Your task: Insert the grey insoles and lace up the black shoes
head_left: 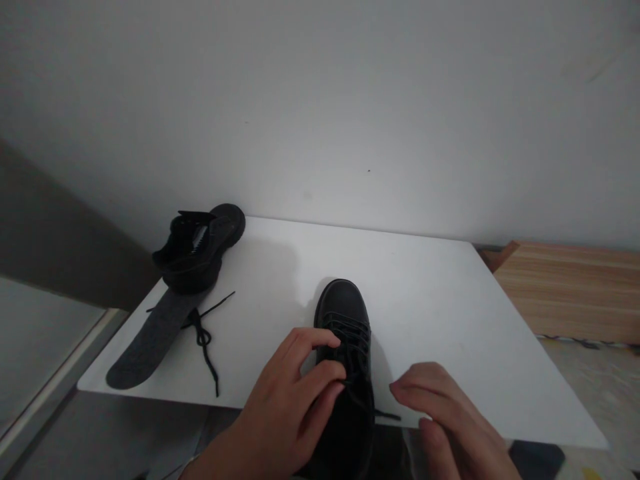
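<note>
Left hand (290,407) pinches shoe (345,327) laces on white table (450,300)

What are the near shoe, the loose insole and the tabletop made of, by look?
Near shoe: smooth black leather or synthetic, faint sheen on the toe.
Insole: dark grey, matte, flat; likely foam or felt.
Tabletop: white, smooth, thin-edged board; probably laminate.

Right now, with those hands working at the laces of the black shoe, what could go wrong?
The near shoe hangs partly over the front edge of the white table, so a hard tug by the left hand might tip it off. The loose lace and grey insole lie close to the left edge and might get swept off.
</note>
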Motion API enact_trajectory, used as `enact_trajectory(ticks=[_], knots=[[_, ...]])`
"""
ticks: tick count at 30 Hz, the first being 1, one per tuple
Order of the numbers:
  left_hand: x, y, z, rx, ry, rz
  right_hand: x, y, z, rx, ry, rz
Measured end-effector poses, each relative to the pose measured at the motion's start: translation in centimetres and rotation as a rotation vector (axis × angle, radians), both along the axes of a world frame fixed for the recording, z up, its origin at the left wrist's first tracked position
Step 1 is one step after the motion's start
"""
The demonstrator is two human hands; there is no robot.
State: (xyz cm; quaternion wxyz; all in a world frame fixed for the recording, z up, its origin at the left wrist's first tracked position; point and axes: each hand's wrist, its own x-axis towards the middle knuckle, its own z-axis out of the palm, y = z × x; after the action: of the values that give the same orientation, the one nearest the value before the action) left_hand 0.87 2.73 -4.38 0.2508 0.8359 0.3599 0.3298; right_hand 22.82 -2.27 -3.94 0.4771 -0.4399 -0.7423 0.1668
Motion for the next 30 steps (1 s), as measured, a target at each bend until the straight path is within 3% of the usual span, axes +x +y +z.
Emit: enact_trajectory(ticks=[4,9,11,16,22,30], knots=[[-0.5,-0.4,1.1,-0.137,-0.037,-0.118,-0.8,0.8,-1.0,-0.111,-0.05,-0.127],[-1.7,-0.3,1.1,-0.275,-0.214,-0.253,-1.7,1.9,-2.0,-0.239,0.003,-0.165],[-1.8,0.1,0.7,-0.282,-0.285,-0.185,-1.8,2.1,-2.1,-0.283,0.044,-0.157],[-0.8,1.5,-0.3,-0.272,-0.281,0.166,-1.9,2.5,-2.1,-0.341,0.11,-0.135],[-0.1,2.1,-0.9,-0.337,-0.203,0.155,-2.3,2.6,-1.6,-0.406,0.154,-0.106],[0.0,1.9,-0.3,-0.31,-0.142,0.111,-2.3,2.7,-1.6,-0.433,0.237,-0.124]])
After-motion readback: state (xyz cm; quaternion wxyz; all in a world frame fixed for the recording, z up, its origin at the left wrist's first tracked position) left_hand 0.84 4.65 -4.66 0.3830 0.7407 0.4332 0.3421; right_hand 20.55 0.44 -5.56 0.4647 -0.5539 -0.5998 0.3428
